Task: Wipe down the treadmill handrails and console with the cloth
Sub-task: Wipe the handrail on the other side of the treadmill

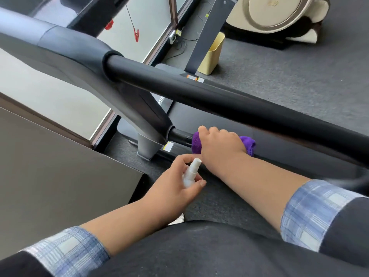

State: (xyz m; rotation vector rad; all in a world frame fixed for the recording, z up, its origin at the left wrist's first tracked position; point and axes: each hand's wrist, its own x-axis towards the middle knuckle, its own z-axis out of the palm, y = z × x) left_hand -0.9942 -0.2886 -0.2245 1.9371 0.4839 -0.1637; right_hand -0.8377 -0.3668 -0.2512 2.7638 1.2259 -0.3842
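Note:
A thick black handrail [219, 98] crosses the view from the console arm at upper left down to the right edge. Below it runs a second, thinner black handrail [179, 136]. My right hand [221, 144] grips a purple cloth [196, 142] wrapped over this lower rail, close to where the rail joins the grey console arm [127, 100]. The cloth shows on both sides of the hand. My left hand [175, 184] holds a small white spray bottle [190, 172] just below and left of the right wrist, nozzle tilted up toward the cloth.
The treadmill deck and dark carpet [289, 76] lie beneath the rails. A pale yellow bin [211, 54] stands by the treadmill upright at top centre. A cream round machine [279, 15] sits top right. A dark flat panel [50, 166] fills the left.

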